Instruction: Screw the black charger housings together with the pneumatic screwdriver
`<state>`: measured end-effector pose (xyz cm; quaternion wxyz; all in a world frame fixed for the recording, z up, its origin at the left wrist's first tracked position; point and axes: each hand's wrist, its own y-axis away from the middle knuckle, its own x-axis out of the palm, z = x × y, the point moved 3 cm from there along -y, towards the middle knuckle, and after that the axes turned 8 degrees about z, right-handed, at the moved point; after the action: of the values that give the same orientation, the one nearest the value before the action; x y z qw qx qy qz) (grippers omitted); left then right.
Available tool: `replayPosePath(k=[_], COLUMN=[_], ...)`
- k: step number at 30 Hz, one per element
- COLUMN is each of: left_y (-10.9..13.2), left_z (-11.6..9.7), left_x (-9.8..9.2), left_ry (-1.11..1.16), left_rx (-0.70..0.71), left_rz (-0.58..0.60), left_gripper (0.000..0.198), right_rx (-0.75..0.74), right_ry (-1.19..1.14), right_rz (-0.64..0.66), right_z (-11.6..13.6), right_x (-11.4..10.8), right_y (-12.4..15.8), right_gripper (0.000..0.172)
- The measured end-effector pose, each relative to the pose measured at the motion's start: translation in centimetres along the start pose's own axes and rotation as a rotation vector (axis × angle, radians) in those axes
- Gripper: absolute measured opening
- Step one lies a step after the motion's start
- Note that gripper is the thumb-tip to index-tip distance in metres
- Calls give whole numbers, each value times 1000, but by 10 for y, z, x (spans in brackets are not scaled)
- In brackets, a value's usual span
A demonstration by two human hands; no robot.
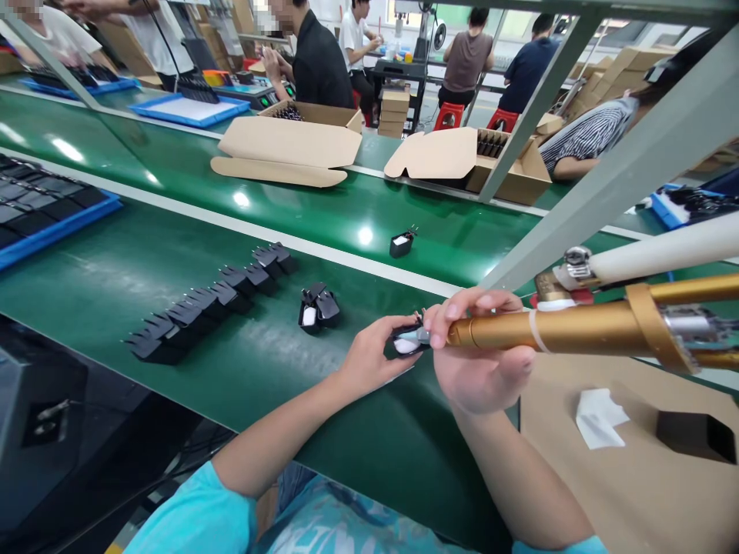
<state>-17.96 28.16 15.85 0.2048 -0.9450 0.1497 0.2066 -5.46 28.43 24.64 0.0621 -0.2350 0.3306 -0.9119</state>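
My left hand (369,355) is closed on a small black housing (406,343) with a white part inside. My right hand (482,358) grips the front of a gold cylindrical tool (566,326), whose tip meets the housing. To the left of my hands, a small cluster of black housings (319,308) rests on the green bench, one showing a white part. A long row of black housings with metal pins (199,312) runs diagonally farther left. Beyond the white strip, a single black housing (402,243) sits on the green belt.
At the right, cardboard (640,492) bears a white paper (600,418) and a black block (693,435). A blue tray (63,225) is at far left. Open cartons (323,115) stand beyond the belt. A grey metal post (612,161) slants across the right. Several people sit or stand behind.
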Motion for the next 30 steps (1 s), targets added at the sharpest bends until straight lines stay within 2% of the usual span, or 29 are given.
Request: replayPosePath(k=[8, 14, 20, 23, 26, 30], left_y=[0, -3, -6, -9, -17, -27], left_z=[1, 11, 39, 49, 53, 58], left_x=[0, -3, -20, -27, -26, -10], left_ry=[-25, -146, -281, -214, -107, 127], left_rx=[-17, -114, -270, -306, -302, -199], left_rz=[12, 48, 253, 278, 258, 327], left_gripper=[42, 36, 31, 41, 56, 39], right_rx=[2, 1, -24, -26, -25, -5], right_ry=[-23, 25, 7, 16, 23, 35], right_rz=[-8, -20, -25, -54, -75, -84], right_z=[-1, -3, -7, -9, -10, -12], right_x=[0, -5, -15, -22, -28, -32], right_y=[0, -2, -6, -9, -12, -14], right_gripper=[36, 38, 37, 36, 35, 36])
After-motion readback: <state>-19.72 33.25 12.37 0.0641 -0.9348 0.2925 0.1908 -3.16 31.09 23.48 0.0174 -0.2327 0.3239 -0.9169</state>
